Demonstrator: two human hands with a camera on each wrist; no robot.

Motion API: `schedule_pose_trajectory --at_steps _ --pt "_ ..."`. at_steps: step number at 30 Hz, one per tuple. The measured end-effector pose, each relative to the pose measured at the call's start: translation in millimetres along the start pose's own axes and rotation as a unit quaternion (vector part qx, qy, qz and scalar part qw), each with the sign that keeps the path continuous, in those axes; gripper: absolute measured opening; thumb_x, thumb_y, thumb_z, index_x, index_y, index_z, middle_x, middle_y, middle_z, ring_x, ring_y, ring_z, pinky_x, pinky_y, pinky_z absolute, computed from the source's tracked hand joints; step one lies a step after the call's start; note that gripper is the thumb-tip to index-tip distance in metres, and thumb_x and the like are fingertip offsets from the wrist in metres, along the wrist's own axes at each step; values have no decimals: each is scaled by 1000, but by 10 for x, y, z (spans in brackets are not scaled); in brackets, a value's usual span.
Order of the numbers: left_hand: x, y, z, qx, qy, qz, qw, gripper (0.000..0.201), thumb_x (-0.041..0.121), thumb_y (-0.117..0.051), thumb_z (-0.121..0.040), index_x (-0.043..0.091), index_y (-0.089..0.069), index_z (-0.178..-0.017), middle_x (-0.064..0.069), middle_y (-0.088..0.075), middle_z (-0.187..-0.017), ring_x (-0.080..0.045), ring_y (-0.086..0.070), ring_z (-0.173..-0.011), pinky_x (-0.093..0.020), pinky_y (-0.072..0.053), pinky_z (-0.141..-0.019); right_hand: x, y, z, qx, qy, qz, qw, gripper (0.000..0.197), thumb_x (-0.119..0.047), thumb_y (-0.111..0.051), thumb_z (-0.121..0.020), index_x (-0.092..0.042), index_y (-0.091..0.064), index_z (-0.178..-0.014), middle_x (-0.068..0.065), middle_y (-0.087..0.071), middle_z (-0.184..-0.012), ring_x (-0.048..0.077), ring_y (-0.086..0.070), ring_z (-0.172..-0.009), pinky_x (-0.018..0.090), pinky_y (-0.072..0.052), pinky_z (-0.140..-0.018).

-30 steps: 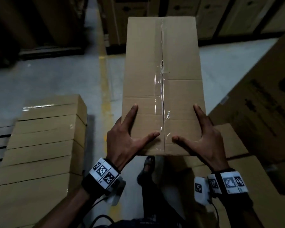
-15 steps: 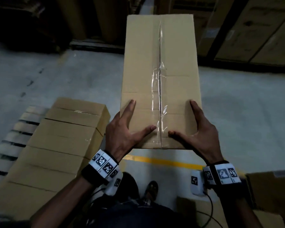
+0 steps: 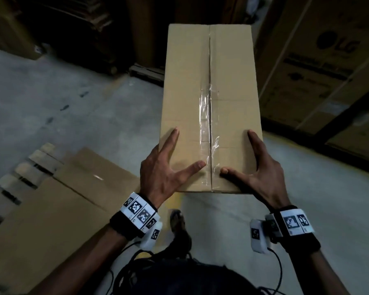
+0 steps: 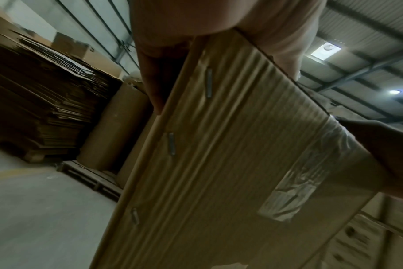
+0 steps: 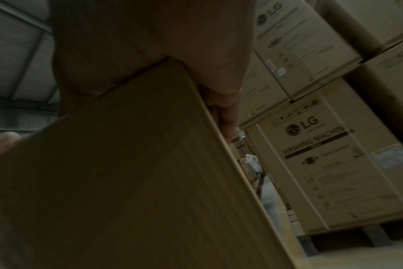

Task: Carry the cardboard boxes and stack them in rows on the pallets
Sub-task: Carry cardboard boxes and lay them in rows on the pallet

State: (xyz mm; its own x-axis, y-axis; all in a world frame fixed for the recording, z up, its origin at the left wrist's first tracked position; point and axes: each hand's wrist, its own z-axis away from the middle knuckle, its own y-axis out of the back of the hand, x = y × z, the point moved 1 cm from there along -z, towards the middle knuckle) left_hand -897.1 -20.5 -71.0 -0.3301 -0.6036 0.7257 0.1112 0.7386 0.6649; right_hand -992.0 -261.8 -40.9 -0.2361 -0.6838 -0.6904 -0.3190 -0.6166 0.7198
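I carry a long plain cardboard box (image 3: 210, 99) with a clear-taped centre seam, held level in front of me above the floor. My left hand (image 3: 164, 167) grips its near left corner, thumb and forefinger on top, the other fingers down the side. My right hand (image 3: 256, 169) grips the near right corner the same way. The left wrist view shows the box's stapled end face (image 4: 230, 154) close up; the right wrist view shows its dark side (image 5: 131, 172). Flat rows of like boxes (image 3: 58, 199) lie on a wooden pallet (image 3: 19, 173) at my lower left.
Tall printed appliance cartons (image 3: 320, 67) on pallets stand to the right. A dark stack of flattened cardboard (image 4: 41, 102) and a large paper roll (image 4: 113, 131) on another pallet are ahead left. Grey concrete floor (image 3: 94, 107) lies between. My foot (image 3: 177, 220) shows below the box.
I have turned and walked with the box: the stacked rows slid further down-left in view, the yellow floor line has passed under the box, and the printed cartons came closer on the right. Both grips are unchanged.
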Motion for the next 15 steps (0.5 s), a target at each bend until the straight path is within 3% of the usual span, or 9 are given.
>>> schedule_pose_trajectory --at_steps 4,8,15 --pt "16 -20 -1147 32 24 -4 999 113 96 -54 -66 50 -12 -159 8 -46 -157 -16 -52 -136 -38 -43 -113 -137 21 -1325 -18 24 -11 999 120 -90 -73 -53 -57 -18 -154 -4 -49 -155 28 -55 -133 48 -50 -107" --pt "-8 -2 -1971 59 42 -19 997 113 92 -62 -66 51 -14 -159 2 -51 -153 -19 -55 -131 -38 -45 -111 -263 -53 -2294 -37 48 -22 998 118 -86 -75 -55 -57 -17 -154 -3 -45 -158 29 -51 -136 51 -47 -109" --pt "-367 -84 -3335 116 99 -37 988 112 96 -57 -64 53 -15 -158 7 -47 -156 -16 -52 -136 -38 -44 -112 -403 -482 -3999 -97 87 -51 990 114 -75 -84 -63 -60 -17 -154 -4 -38 -162 30 -45 -142 52 -39 -116"
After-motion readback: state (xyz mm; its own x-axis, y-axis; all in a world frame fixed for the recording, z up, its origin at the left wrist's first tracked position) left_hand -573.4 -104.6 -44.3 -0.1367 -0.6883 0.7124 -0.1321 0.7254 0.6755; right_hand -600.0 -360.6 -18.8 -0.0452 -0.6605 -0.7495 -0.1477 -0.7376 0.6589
